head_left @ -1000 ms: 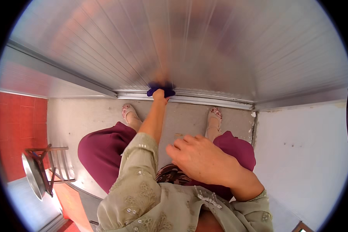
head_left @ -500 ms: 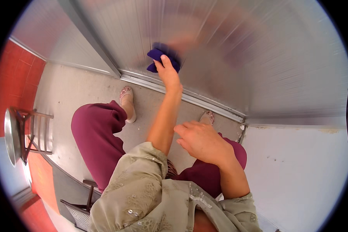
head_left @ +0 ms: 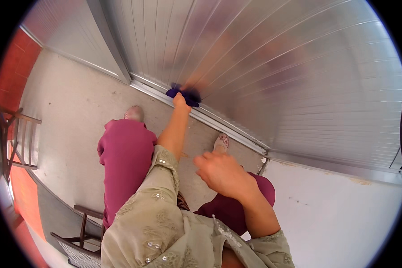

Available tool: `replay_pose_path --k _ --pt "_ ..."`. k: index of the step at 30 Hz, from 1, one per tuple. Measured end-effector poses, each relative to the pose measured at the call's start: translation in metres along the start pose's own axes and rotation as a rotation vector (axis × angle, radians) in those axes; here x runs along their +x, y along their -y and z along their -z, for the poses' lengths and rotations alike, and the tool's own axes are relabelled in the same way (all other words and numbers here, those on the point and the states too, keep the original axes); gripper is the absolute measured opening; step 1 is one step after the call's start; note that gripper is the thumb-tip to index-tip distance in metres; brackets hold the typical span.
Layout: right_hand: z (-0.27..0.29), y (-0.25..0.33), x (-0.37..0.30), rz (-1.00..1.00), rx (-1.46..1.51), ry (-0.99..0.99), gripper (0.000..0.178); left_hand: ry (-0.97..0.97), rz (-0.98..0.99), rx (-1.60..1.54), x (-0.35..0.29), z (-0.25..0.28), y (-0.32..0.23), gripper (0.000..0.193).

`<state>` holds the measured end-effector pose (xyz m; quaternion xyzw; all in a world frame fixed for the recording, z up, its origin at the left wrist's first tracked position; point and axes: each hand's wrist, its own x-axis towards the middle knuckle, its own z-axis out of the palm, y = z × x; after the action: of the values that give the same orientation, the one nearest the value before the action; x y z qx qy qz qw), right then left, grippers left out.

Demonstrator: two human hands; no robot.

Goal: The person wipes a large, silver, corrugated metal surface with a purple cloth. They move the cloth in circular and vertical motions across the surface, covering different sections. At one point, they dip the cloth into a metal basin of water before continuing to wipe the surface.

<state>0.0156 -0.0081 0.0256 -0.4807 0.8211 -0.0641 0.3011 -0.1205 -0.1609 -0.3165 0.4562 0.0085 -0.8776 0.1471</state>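
My left hand (head_left: 182, 101) reaches forward and down, its fingers closed around a dark purple cloth (head_left: 192, 96). The cloth presses against the bottom of a ribbed, translucent grey panel (head_left: 236, 67), just above its metal track (head_left: 228, 127). A blurred reflection of the hand and arm shows in the panel. Near my right knee (head_left: 264, 190), my right hand (head_left: 221, 174) hangs in the air with loosely bent fingers and holds nothing visible. Some of its fingertips are turned under and smeared.
A grey upright frame (head_left: 109, 42) meets the track at the left. To the right stands a low white wall (head_left: 326, 210) with chipped edges. Dark-framed chairs (head_left: 82, 228) stand at the left on the concrete floor (head_left: 76, 107), beside a red tiled wall (head_left: 20, 58).
My left hand has brought the purple cloth down the panel to its lower edge. My right hand has shifted slightly left and down in view. My left leg has moved, and the view has shifted.
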Motion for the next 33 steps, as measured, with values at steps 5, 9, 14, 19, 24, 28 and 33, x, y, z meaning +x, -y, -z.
replay_pose_path --k 5,9,14,19,24,28,33 --pt "0.013 0.004 0.019 0.018 -0.002 -0.079 0.016 0.187 -0.3 0.085 -0.063 -0.039 -0.008 0.041" --pt "0.019 0.018 0.017 0.027 0.055 -0.032 0.017 0.393 -0.843 0.436 -0.185 -0.109 -0.018 0.06" --pt "0.017 0.009 0.016 -0.048 0.065 0.104 0.018 0.008 -1.032 0.62 -0.155 -0.098 -0.007 0.065" --pt "0.0 0.01 0.022 0.039 0.075 0.085 0.018 -0.129 -0.459 0.228 -0.008 -0.02 -0.003 0.056" --pt "0.007 0.01 0.028 0.003 0.056 0.104 0.017 -0.07 -0.113 0.042 -0.012 -0.013 -0.028 0.047" --pt "0.007 0.008 0.031 -0.005 0.045 0.071 0.017 0.2 -0.689 0.344 -0.131 -0.083 -0.026 0.047" --pt "0.005 0.016 0.034 0.003 -0.006 0.093 0.017 0.131 -1.136 0.602 -0.196 -0.122 -0.046 0.067"
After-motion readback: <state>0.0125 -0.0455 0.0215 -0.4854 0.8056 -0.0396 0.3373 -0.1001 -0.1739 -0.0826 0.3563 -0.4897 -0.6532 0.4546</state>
